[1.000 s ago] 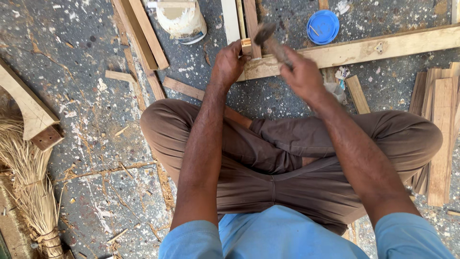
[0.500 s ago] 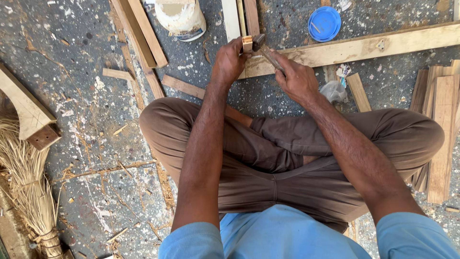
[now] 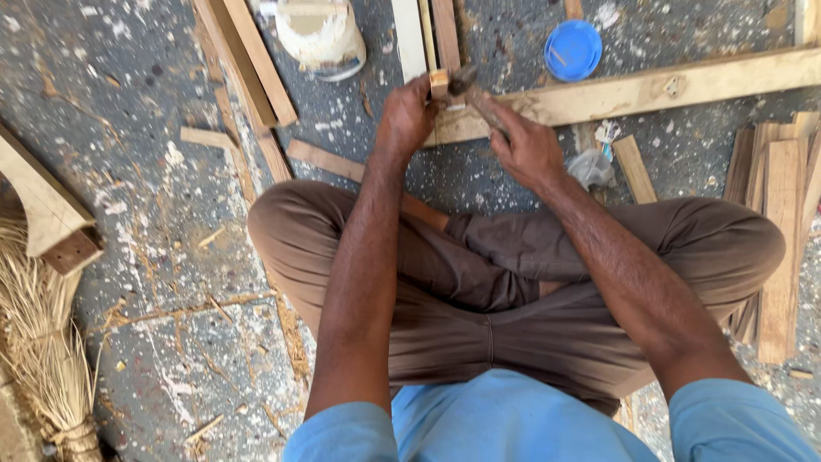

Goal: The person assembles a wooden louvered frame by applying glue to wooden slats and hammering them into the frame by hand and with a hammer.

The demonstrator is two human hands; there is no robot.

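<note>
The left hand steadies a small wood block on a long plank. The right hand grips a hammer touching it.

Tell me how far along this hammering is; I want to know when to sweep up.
Done: wood scraps and shavings already litter the floor. In hand: the left hand steadies a small wood block on the end of the long batten, while the right hand holds the hammer at the block. Left: cut strips lie stacked, apparently unused.
</note>
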